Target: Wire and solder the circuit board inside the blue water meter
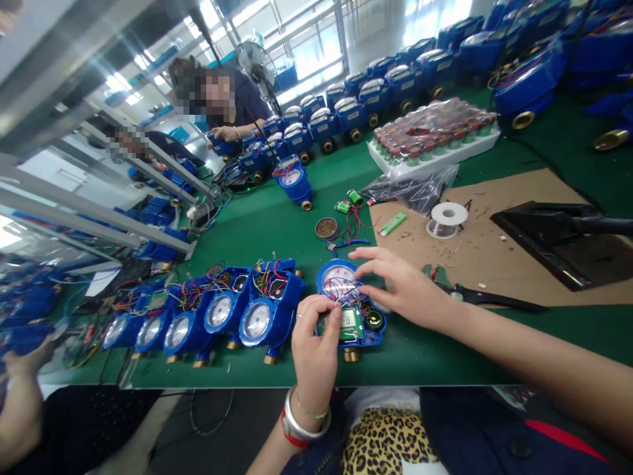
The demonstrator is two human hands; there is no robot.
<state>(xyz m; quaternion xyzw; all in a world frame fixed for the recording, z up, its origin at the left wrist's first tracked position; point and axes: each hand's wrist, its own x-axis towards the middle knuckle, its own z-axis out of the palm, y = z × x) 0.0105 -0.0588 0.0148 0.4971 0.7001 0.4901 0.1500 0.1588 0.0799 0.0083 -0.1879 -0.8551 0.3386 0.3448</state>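
Note:
A blue water meter point(327, 270) lies opened in front of me, its round dial facing up and thin red and other wires running over it. A green circuit board point(352, 321) with a small display sits at its near side. My left hand point(316, 340) is closed at the board's left edge, thumb and forefinger pinching it; the fingertips partly hide the contact. Over the dial and wires, my right hand point(395, 284) has its fingers apart and nothing visible in them. Right of the board is a round black part point(373, 319).
Several opened blue meters point(256, 321) stand in a row to the left. Beyond are a battery tray point(435, 142), a solder spool point(446, 220), a small round tin point(326, 228), a green battery point(392, 224) and cardboard point(475, 257). Pliers point(475, 294) lie rightward. A co-worker point(237, 105) sits opposite.

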